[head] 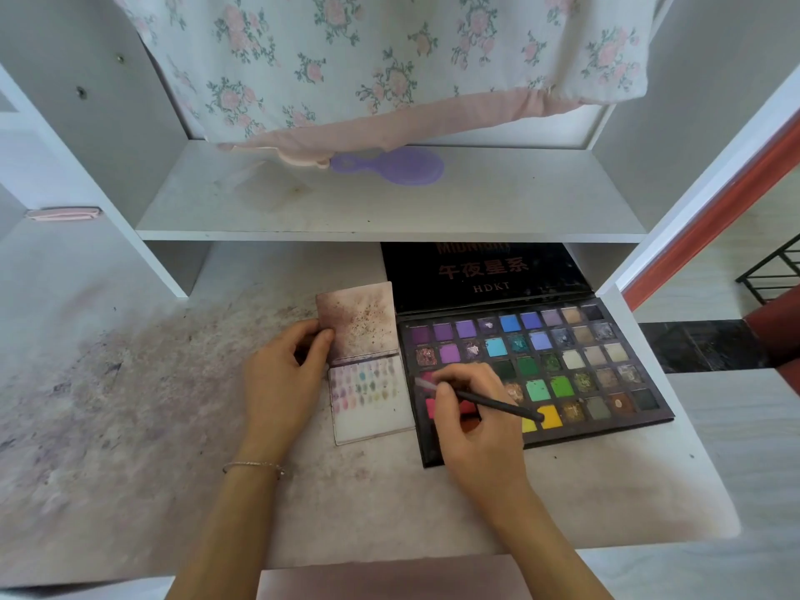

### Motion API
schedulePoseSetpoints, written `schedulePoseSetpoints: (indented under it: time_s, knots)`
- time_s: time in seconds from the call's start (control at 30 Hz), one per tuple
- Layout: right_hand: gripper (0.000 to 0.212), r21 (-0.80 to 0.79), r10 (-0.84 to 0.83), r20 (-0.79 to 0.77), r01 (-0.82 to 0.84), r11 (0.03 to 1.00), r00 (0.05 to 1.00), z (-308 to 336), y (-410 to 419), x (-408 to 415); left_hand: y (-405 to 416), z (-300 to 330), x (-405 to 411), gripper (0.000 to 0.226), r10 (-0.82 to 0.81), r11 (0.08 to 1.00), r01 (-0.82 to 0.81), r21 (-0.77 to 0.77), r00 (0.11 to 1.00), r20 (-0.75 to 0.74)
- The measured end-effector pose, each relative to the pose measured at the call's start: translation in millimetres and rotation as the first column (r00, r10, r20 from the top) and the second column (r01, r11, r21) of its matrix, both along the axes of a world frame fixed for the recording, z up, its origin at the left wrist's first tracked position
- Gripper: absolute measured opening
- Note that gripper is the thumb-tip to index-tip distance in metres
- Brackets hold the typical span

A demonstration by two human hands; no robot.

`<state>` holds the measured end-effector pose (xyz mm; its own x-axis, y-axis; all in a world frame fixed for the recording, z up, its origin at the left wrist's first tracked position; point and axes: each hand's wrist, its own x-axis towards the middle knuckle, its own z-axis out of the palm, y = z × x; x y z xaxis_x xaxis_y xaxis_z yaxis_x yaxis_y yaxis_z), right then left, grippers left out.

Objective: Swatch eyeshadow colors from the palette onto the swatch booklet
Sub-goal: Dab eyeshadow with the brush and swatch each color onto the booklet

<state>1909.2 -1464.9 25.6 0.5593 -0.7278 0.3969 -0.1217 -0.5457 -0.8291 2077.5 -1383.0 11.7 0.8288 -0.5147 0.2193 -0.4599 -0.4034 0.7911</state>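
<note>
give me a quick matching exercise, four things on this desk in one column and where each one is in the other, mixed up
Things:
1. brush
2. swatch booklet
3. purple hairbrush
4. eyeshadow palette

Places:
A. on the shelf above the desk
B. open on the desk, right of the booklet
C. held in the right hand over the palette
D. steadied at its upper page by the left hand

Pairs: 1-C, 2-D, 3-A, 4-B
</note>
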Motion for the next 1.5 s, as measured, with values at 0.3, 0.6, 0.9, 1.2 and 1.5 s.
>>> schedulePoseSetpoints:
  time_s: [0.3, 0.6, 0.9, 1.2, 1.5]
  knots:
    - [0.017, 0.001, -0.175, 0.037, 0.175, 0.985, 0.984, 1.9, -31.2, -36.0, 0.6, 0.1, -0.3, 0.016, -0.01, 1.0, 0.01, 0.004, 1.0, -0.01]
    - [0.018, 0.055, -0.508, -0.051, 0.51, 0.858, 0.86, -6.9, -73.5, -96.8, 0.8, 2.5, -1.8, 0.019, -0.002, 0.999, 0.002, 0.033, 1.0, -0.003]
    - [0.011, 0.081, -0.634, -0.125, 0.644, 0.76, 0.763, -8.8, -92.7, -111.4, 0.4, 6.2, -4.4, 0.021, -0.013, 0.998, 0.011, 0.066, 1.0, 0.024]
    - [0.01, 0.084, -0.569, -0.233, 0.599, 0.796, 0.789, -7.3, -92.6, -107.8, 0.8, 7.4, -4.9, 0.02, -0.013, 0.997, 0.012, 0.078, 1.0, 0.018]
    - [0.011, 0.088, -0.576, -0.253, 0.611, 0.787, 0.777, -6.7, -92.8, -107.9, 0.4, 8.7, -6.0, 0.02, -0.011, 0.996, 0.009, 0.086, 1.0, 0.021]
